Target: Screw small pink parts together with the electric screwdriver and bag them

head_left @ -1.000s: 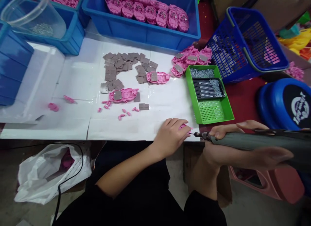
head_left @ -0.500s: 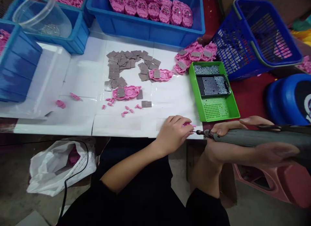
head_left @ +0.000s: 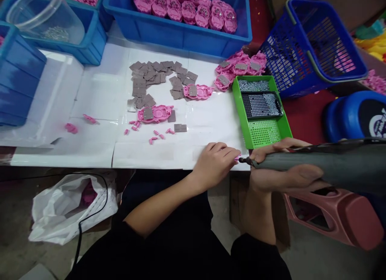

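Note:
My right hand [head_left: 277, 167] is wrapped round a dark grey electric screwdriver [head_left: 328, 163], which points left. Its bit meets a pink plastic part [head_left: 237, 157] at the table's front edge. My left hand [head_left: 215, 161] is closed over that part and covers most of it, so its shape is hidden. Farther back lie two pink plastic shells [head_left: 155, 114], each with a grey plate on it. Several small pink pieces [head_left: 155, 132] are scattered in front of them, and loose grey plates [head_left: 147, 75] lie in a heap behind.
A green tray [head_left: 249, 131] with screws stands just behind my right hand. Pink shells [head_left: 241, 67] are piled behind it. A large blue bin [head_left: 181, 35] lines the back; a blue basket [head_left: 280, 55] stands right. A white bag [head_left: 72, 211] sits below the table at left.
The screwdriver has come slightly left and its rear end has swung, with the bit now closer to my left hand. My left hand keeps its hold. The whole view has shifted a little.

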Tool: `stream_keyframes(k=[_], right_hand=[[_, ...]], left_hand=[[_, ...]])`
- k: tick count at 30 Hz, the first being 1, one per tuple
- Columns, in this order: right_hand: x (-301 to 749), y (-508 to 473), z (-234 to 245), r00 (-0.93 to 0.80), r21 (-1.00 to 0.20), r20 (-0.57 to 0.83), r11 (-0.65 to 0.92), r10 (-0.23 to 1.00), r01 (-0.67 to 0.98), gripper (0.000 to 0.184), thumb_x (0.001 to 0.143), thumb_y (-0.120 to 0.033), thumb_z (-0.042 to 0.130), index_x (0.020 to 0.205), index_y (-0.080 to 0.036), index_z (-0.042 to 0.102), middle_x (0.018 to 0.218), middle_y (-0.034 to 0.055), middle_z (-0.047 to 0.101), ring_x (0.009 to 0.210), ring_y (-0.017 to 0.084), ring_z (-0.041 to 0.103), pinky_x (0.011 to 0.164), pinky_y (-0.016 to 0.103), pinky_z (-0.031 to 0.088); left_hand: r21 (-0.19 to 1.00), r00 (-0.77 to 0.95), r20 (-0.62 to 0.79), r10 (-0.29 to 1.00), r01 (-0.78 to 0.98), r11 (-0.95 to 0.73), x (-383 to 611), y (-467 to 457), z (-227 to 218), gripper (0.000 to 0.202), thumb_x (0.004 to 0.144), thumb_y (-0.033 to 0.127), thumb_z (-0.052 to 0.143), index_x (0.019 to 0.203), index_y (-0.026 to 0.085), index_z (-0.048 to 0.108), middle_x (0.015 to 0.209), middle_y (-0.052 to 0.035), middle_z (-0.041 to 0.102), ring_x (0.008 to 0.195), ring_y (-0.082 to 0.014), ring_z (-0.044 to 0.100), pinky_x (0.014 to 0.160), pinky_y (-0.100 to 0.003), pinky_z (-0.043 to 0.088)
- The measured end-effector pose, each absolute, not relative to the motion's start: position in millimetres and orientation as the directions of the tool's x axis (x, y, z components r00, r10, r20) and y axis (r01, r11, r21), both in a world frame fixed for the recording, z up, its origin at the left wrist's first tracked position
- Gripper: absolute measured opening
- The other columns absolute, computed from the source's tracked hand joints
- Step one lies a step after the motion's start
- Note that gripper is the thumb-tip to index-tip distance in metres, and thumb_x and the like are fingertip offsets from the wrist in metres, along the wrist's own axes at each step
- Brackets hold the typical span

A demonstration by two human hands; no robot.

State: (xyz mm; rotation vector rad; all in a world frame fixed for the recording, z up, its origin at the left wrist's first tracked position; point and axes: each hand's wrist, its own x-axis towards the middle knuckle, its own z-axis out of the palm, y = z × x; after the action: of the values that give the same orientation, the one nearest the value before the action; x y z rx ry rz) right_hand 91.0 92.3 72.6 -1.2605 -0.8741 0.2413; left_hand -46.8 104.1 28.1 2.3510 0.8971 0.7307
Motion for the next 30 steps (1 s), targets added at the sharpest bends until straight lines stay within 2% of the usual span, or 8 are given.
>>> stream_keyframes(k=[2, 5, 10, 13, 17, 23, 27, 30], right_hand=[[80.1, 98.2, 74.5, 0.600, -0.832, 0.553, 0.426, 0.578, 0.355, 0.058, 0.097, -0.083, 0.050, 0.093, -0.028, 0.065, 0.080, 0.0004, 0.047, 0.043, 0.014, 0.045, 0.033, 0.032, 0.037], [75.4, 104.2, 75.6, 0.500, -0.824, 0.567, 0.450, 0.655, 0.345, 0.058, 0.093, -0.083, 0.058, 0.087, -0.026, 0.067, 0.079, 0.0004, 0.057, 0.038, 0.014, 0.045, 0.032, 0.031, 0.034], [82.1, 110.4, 73.9, 0.591, -0.772, 0.613, 0.558, 0.524, 0.305, 0.044, 0.098, -0.072, 0.068, 0.108, -0.030, 0.062, 0.085, -0.0014, 0.068, 0.038, 0.013, 0.046, 0.032, 0.026, 0.031], [84.1, 112.2, 69.7, 0.587, -0.744, 0.635, 0.603, 0.502, 0.288, 0.037, 0.102, -0.065, 0.068, 0.121, -0.035, 0.059, 0.087, -0.0033, 0.068, 0.040, 0.012, 0.046, 0.032, 0.024, 0.032], [83.4, 111.9, 65.8, 0.504, -0.725, 0.672, 0.621, 0.542, 0.299, 0.032, 0.101, -0.061, 0.071, 0.114, -0.033, 0.062, 0.085, -0.0022, 0.065, 0.040, 0.011, 0.046, 0.032, 0.025, 0.031], [83.4, 113.7, 74.6, 0.485, -0.766, 0.627, 0.594, 0.609, 0.244, 0.045, 0.095, -0.068, 0.075, 0.103, -0.027, 0.058, 0.078, -0.0030, 0.063, 0.037, 0.011, 0.046, 0.032, 0.024, 0.032], [83.0, 114.5, 80.5, 0.457, -0.791, 0.601, 0.570, 0.656, 0.221, 0.058, 0.088, -0.079, 0.075, 0.090, -0.024, 0.058, 0.069, -0.0033, 0.060, 0.036, 0.011, 0.047, 0.031, 0.024, 0.031], [83.0, 115.6, 80.6, 0.475, -0.817, 0.561, 0.547, 0.677, 0.185, 0.065, 0.081, -0.085, 0.076, 0.090, -0.024, 0.058, 0.067, -0.0040, 0.062, 0.034, 0.011, 0.045, 0.031, 0.024, 0.032]], left_hand=[[0.631, 0.634, 0.293, 0.716, 0.434, -0.643, -46.0, 104.5, 26.8, 0.016, 0.115, 0.024, 0.068, 0.130, 0.024, 0.074, 0.124, -0.0020, 0.085, 0.119, -0.0236, 0.072, 0.097, -0.040, 0.049], [0.627, 0.625, 0.288, 0.726, 0.449, -0.636, -44.6, 104.7, 25.8, 0.018, 0.113, 0.023, 0.071, 0.131, 0.025, 0.075, 0.116, -0.0031, 0.085, 0.118, -0.0240, 0.072, 0.097, -0.039, 0.049], [0.583, 0.629, 0.291, 0.721, 0.481, -0.655, -41.9, 104.7, 24.9, 0.018, 0.114, 0.028, 0.072, 0.131, 0.024, 0.075, 0.112, -0.0053, 0.083, 0.116, -0.0249, 0.072, 0.094, -0.038, 0.049], [0.577, 0.640, 0.274, 0.718, 0.488, -0.655, -41.6, 105.7, 25.5, 0.019, 0.115, 0.030, 0.070, 0.132, 0.025, 0.075, 0.116, -0.0046, 0.083, 0.118, -0.0243, 0.071, 0.094, -0.038, 0.048], [0.585, 0.644, 0.217, 0.734, 0.515, -0.626, -42.0, 107.0, 28.6, 0.017, 0.115, 0.033, 0.071, 0.129, 0.025, 0.076, 0.113, -0.0052, 0.082, 0.121, -0.0242, 0.071, 0.096, -0.037, 0.047], [0.601, 0.646, 0.176, 0.743, 0.527, -0.601, -41.5, 107.9, 33.4, 0.017, 0.115, 0.034, 0.070, 0.127, 0.024, 0.076, 0.118, -0.0069, 0.082, 0.124, -0.0245, 0.071, 0.099, -0.036, 0.047], [0.614, 0.653, 0.132, 0.745, 0.536, -0.579, -42.7, 109.5, 37.1, 0.019, 0.115, 0.033, 0.070, 0.130, 0.024, 0.077, 0.118, -0.0077, 0.082, 0.126, -0.0247, 0.071, 0.102, -0.036, 0.048], [0.630, 0.666, 0.116, 0.737, 0.525, -0.573, -44.5, 110.6, 37.9, 0.023, 0.116, 0.032, 0.069, 0.136, 0.026, 0.078, 0.120, -0.0073, 0.083, 0.126, -0.0246, 0.071, 0.103, -0.037, 0.048]])
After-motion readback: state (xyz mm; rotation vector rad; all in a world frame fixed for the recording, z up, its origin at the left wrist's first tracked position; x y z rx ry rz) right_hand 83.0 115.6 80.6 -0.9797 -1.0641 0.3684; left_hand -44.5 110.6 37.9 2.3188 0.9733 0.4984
